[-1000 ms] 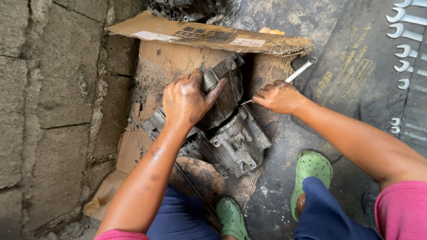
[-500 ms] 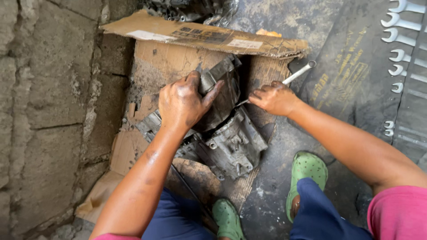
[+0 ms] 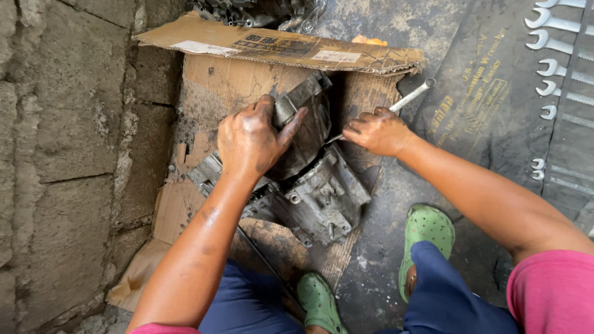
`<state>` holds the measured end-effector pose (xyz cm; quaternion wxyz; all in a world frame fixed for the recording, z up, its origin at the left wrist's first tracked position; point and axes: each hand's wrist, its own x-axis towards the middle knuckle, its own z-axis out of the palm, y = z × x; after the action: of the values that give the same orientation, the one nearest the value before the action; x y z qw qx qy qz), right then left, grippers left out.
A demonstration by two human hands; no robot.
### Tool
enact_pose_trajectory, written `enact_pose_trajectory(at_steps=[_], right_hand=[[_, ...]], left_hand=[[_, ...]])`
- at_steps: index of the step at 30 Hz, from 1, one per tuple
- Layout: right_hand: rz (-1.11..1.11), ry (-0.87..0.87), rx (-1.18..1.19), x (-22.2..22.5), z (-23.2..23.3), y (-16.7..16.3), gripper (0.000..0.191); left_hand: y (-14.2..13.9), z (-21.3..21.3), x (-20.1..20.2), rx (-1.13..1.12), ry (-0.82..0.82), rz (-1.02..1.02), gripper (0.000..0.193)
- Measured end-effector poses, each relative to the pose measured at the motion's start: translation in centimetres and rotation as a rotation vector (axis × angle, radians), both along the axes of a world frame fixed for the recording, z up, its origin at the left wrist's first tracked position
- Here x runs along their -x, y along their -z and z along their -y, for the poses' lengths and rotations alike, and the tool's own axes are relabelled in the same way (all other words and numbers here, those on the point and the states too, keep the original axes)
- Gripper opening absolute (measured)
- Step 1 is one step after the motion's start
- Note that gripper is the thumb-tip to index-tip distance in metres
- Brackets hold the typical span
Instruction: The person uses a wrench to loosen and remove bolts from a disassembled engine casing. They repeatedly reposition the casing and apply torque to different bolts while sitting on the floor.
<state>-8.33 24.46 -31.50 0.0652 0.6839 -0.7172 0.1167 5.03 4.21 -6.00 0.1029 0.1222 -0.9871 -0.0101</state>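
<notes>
Currently the housing [image 3: 309, 179], a greasy grey cast metal casing, lies on torn cardboard [image 3: 204, 99] beside a block wall [image 3: 68, 154]. Long axis runs diagonally: upper end points up-right toward the folded cardboard flap, lower ribbed end points down-right toward the green clog [image 3: 426, 230]. It sits tilted, upper section raised, lower section flat on the cardboard.

Left hand [image 3: 253, 139] sits on top of the housing's upper half, fingers curled over its edge, thumb across the dark face, gripping it. Right hand [image 3: 377, 131] is just right of the housing, fist closed around a steel wrench [image 3: 408, 97]; handle sticks out up-right past the knuckles, thin working end reaches left and touches the housing's side near the top. So the housing lies between both hands, mostly under the left one, left of the right.

Second clog [image 3: 318, 303] is below the housing. Rubber mat [image 3: 489, 93] is at right, with a row of spanners [image 3: 547, 49] laid out on it, well apart from the hands.
</notes>
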Motion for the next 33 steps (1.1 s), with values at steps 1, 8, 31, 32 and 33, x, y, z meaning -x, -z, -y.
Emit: enact_pose_trajectory(at_steps=[1, 8, 31, 32, 33], right_hand=[[-0.018, -0.01, -0.009, 0.0, 0.0, -0.2, 0.032], [-0.066, 0.024, 0.051, -0.7, -0.4, -2.4, 0.016], [0.21, 0.184, -0.23, -2.2, 1.4, -1.8, 0.032], [0.202, 0.195, -0.211, -2.3, 1.3, -1.8, 0.032], [0.19, 0.206, -0.188, -2.4, 1.3, -1.7, 0.032]], left_hand=[[0.0, 0.0, 0.0, 0.004, 0.003, -0.005, 0.051], [0.2, 0.0, -0.2, 0.015, 0.022, -0.034, 0.051], [0.2, 0.0, -0.2, 0.002, 0.004, 0.009, 0.054], [0.2, 0.0, -0.1, -0.015, 0.012, -0.004, 0.053], [0.1, 0.0, -0.1, -0.029, 0.02, -0.021, 0.052]])
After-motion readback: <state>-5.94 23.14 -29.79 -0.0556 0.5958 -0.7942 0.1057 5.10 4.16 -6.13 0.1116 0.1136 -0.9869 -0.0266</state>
